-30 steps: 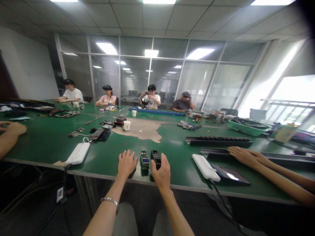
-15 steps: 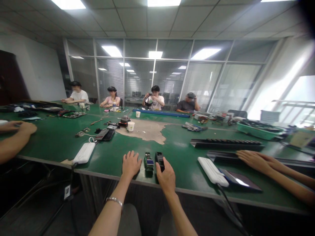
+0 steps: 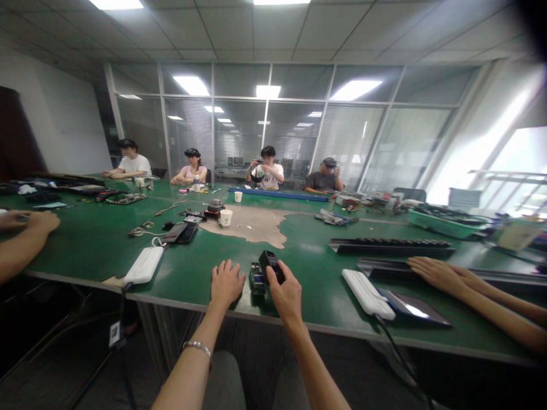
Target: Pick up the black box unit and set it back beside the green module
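My left hand lies flat on the green table near its front edge, fingers spread, holding nothing. Just right of it lies a small green circuit module with a blue part on top. My right hand grips a small black box-shaped device and holds it tilted, raised off the table above the module's right side.
A white power bank lies to the left; another white power bank and a dark tablet lie to the right. A neighbour's hands rest on a long black tray. Another person's hand is far left. Several people sit opposite.
My right hand closed on the black device and lifted it off the table, tilting it toward the green module. My left hand stayed flat. The view shifted slightly.
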{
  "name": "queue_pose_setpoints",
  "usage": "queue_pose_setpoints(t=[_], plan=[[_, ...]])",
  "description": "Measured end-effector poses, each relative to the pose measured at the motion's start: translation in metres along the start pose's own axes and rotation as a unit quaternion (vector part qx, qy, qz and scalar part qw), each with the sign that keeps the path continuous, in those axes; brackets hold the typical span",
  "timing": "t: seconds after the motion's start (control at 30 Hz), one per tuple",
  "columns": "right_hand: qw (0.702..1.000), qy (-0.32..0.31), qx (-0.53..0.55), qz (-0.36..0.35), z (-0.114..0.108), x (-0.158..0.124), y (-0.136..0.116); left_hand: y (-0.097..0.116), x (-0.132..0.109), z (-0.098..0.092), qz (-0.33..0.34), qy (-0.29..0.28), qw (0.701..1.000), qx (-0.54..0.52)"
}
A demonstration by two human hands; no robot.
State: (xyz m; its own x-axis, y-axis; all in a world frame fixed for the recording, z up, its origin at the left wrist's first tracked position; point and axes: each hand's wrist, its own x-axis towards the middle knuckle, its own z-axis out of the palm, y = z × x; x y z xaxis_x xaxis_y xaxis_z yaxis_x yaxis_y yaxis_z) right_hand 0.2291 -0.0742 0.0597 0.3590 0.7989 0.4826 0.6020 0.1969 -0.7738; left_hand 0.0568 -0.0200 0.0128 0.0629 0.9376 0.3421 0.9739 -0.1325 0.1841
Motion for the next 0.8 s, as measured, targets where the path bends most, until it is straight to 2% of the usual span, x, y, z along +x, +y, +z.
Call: queue_pose_setpoints(t=[0.27,0.43,0.8], plan=[[0.995,-0.037,-0.064,-0.066,0.021,-0.006,-0.013,0.000,-0.001,0.002,0.001,0.008,1.000,0.002],[0.985,-0.038,-0.130,-0.105,0.033,-0.013,-0.017,-0.001,0.000,0.003,0.002,0.007,1.000,-0.005],[0.977,-0.071,-0.184,-0.084,0.042,-0.026,0.000,0.000,0.001,0.000,-0.002,-0.009,1.000,0.002]])
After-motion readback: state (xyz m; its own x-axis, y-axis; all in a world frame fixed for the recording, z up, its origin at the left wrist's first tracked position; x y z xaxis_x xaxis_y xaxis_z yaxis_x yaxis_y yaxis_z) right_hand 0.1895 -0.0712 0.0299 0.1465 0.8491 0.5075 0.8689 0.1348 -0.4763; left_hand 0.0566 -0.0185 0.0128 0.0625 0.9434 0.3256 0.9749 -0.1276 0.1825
